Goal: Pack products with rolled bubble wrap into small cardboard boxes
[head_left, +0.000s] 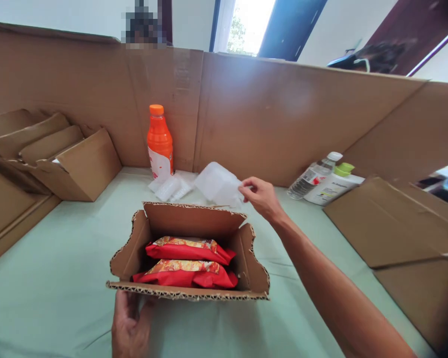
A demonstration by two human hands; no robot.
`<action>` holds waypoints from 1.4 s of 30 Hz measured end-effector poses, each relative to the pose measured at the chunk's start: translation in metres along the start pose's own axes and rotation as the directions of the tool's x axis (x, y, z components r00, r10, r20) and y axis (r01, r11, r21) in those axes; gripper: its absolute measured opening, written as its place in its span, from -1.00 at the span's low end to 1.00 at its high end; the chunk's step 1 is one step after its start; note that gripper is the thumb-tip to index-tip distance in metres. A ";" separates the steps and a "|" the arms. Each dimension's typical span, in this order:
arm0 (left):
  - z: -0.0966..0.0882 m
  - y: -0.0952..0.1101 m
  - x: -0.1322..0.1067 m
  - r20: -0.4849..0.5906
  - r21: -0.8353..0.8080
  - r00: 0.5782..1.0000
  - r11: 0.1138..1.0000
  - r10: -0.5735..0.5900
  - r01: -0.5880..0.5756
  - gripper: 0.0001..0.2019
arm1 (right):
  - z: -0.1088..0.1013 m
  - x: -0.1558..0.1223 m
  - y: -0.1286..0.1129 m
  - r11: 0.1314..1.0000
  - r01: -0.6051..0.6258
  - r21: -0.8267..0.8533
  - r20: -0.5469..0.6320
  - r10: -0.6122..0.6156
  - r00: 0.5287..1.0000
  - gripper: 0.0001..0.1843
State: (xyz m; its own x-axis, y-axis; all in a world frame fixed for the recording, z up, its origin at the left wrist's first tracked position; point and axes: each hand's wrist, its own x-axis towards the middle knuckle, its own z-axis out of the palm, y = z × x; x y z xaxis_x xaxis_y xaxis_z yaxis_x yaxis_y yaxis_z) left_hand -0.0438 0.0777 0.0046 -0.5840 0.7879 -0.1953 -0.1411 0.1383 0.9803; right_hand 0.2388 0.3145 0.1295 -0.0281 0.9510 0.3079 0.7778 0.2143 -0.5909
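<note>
An open cardboard box (194,221) stands on the green cloth in front of me. Two red snack-like packets, a rear one (194,253) and a front one (190,279), lie side by side inside it. My left hand (129,323) is closed at the box's front left, its fingertips partly hidden under the front flap. Beyond the box, my right hand (259,196) pinches the right edge of a translucent white plastic packing sheet (216,183). Left of that sheet lie more crumpled clear plastic packing pieces (170,188).
An orange bottle (160,139) stands by the cardboard partition (283,109). A clear water bottle (311,176) and a white green-capped bottle (334,189) lean at the right. Cardboard boxes line the left (85,164) and right (388,219). People's heads show beyond the partition.
</note>
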 end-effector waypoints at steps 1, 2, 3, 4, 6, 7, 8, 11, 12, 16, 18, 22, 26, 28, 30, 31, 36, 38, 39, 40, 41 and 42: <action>0.000 0.002 0.001 0.004 -0.014 1.000 1.000 -0.001 0.001 -0.41 | -0.015 -0.022 0.005 1.000 0.016 0.020 -0.023 -0.016 1.000 -0.75; -0.001 0.003 0.002 0.003 -0.025 1.000 1.000 -0.001 0.002 -0.43 | -0.027 -0.046 0.011 0.999 0.035 0.033 -0.054 -0.034 0.998 -0.77; -0.002 0.004 0.003 0.001 -0.031 1.000 1.000 0.001 -0.001 -0.44 | -0.036 -0.071 0.018 0.998 0.056 0.034 -0.090 -0.053 0.995 -0.79; -0.003 0.004 0.004 0.002 -0.035 1.000 0.999 0.006 -0.006 -0.44 | -0.043 -0.097 0.024 0.997 0.072 0.021 -0.119 -0.069 0.991 -0.81; -0.006 0.005 0.005 0.013 -0.029 0.999 0.999 0.031 -0.030 -0.44 | -0.052 -0.147 0.036 0.996 0.088 -0.024 -0.106 -0.090 0.990 -0.82; -0.007 0.005 0.006 0.020 -0.020 0.998 0.998 0.052 -0.051 -0.44 | -0.056 -0.169 0.040 0.994 0.101 -0.040 -0.032 -0.102 0.994 -0.81; -0.007 0.006 0.006 0.027 -0.012 0.997 0.997 0.077 -0.076 -0.45 | -0.060 -0.189 0.043 0.992 0.115 -0.052 0.086 -0.111 0.990 -0.80; -0.007 0.009 0.005 0.030 -0.009 0.991 0.991 0.130 -0.130 -0.43 | -0.074 -0.224 0.042 0.989 0.134 -0.064 0.420 -0.095 0.903 -0.78; -0.007 0.010 0.004 0.026 -0.011 0.990 0.991 0.135 -0.135 -0.42 | -0.079 -0.227 0.040 0.990 0.122 -0.068 0.451 -0.079 0.889 -0.77; -0.006 0.008 0.003 0.000 -0.006 0.988 0.988 0.156 -0.156 -0.37 | -0.078 -0.208 0.027 0.987 0.077 -0.140 0.300 -0.032 0.953 -0.75; -0.006 0.005 0.004 0.008 -0.016 0.984 0.983 0.181 -0.181 -0.37 | -0.061 -0.184 0.023 0.964 0.100 -0.248 0.298 -0.022 0.954 -0.68; -0.008 -0.004 0.008 0.016 0.011 0.976 0.976 0.216 -0.217 -0.41 | -0.013 -0.125 0.025 0.866 0.105 -0.489 0.359 0.090 0.929 -0.52; -0.009 -0.007 0.009 -0.003 0.057 0.981 0.979 0.194 -0.194 -0.42 | 0.005 -0.068 0.033 0.835 0.044 -0.548 0.318 0.159 0.935 -0.67; -0.009 -0.005 0.008 -0.010 0.074 0.984 0.981 0.178 -0.176 -0.41 | 0.001 -0.051 0.034 0.827 0.029 -0.561 0.289 0.163 0.943 -0.62; -0.009 -0.004 0.006 -0.015 0.082 0.985 0.982 0.170 -0.169 -0.43 | -0.002 -0.043 0.032 0.833 0.057 -0.550 0.299 0.133 0.945 -0.64; -0.008 -0.003 0.005 -0.016 0.083 0.986 0.983 0.166 -0.164 -0.44 | -0.002 -0.042 0.031 0.839 0.086 -0.538 0.322 0.111 0.940 -0.64; -0.008 -0.003 0.005 -0.018 0.096 0.989 0.985 0.149 -0.146 -0.51 | 0.022 -0.054 0.030 0.850 0.183 -0.494 0.432 0.057 0.900 -0.71; -0.009 -0.005 0.006 -0.012 0.084 0.991 0.987 0.135 -0.134 -0.53 | 0.029 -0.058 0.034 0.845 0.158 -0.511 0.398 0.069 0.915 -0.79; -0.009 -0.006 0.007 -0.002 0.071 0.992 0.990 0.126 -0.125 -0.54 | 0.028 -0.059 0.035 0.842 0.137 -0.522 0.364 0.074 0.929 -0.77; -0.009 -0.007 0.007 0.006 0.057 0.993 0.992 0.117 -0.117 -0.54 | 0.026 -0.059 0.036 0.840 0.115 -0.531 0.322 0.074 0.944 -0.74; -0.009 -0.007 0.007 0.009 0.041 0.994 0.993 0.108 -0.109 -0.53 | 0.022 -0.057 0.036 0.838 0.093 -0.538 0.277 0.071 0.958 -0.73; -0.009 -0.007 0.007 0.006 0.025 0.995 0.995 0.101 -0.101 -0.52 | 0.017 -0.055 0.034 0.835 0.073 -0.545 0.231 0.065 0.971 -0.70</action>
State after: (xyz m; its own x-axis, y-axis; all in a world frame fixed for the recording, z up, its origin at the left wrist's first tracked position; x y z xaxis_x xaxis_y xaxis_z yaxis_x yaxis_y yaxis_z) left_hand -0.0542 0.0773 -0.0038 -0.5906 0.8013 -0.0953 -0.0613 0.0732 0.9954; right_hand 0.2562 0.2733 0.0798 -0.1215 0.9886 0.0886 0.9897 0.1274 -0.0648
